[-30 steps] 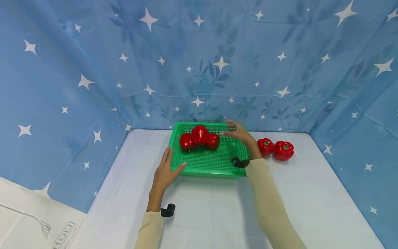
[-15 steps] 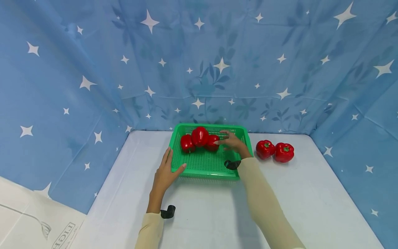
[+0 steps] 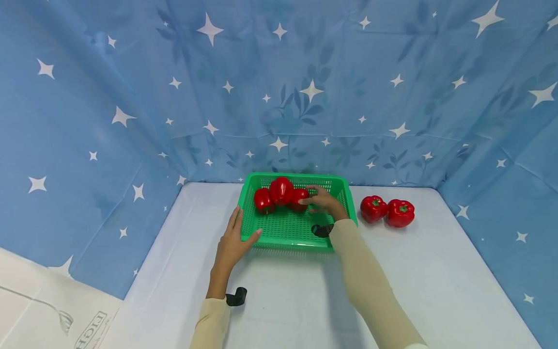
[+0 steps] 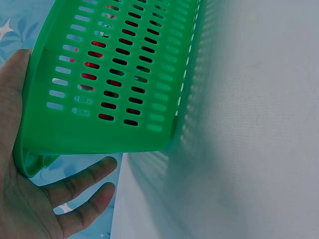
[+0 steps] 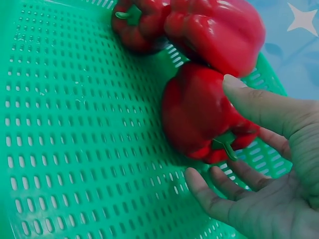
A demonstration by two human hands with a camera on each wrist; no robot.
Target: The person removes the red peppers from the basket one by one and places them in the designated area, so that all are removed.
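A green plastic basket (image 3: 287, 241) with slotted walls stands on the white table. Three red bell peppers lie together inside it: a left pepper (image 3: 264, 200), a middle pepper (image 3: 281, 190) resting against the others, and a right pepper (image 3: 298, 199). My right hand (image 3: 321, 199) reaches in, spread around the right pepper; in the right wrist view the thumb (image 5: 259, 102) lies against or just over it, and the other fingers are below its stem end. My left hand (image 3: 231, 242) rests at the basket's front left corner, fingers extended; in the left wrist view it touches the rim.
Two more red bell peppers, a nearer-basket one (image 3: 373, 209) and an outer one (image 3: 400, 213), sit on the table (image 3: 287, 300) right of the basket. A blue star-patterned curtain (image 3: 279, 97) hangs behind and along both sides.
My right hand has moved left and down, from over the basket's back right part to the right pepper. The left hand stays at the basket's corner.
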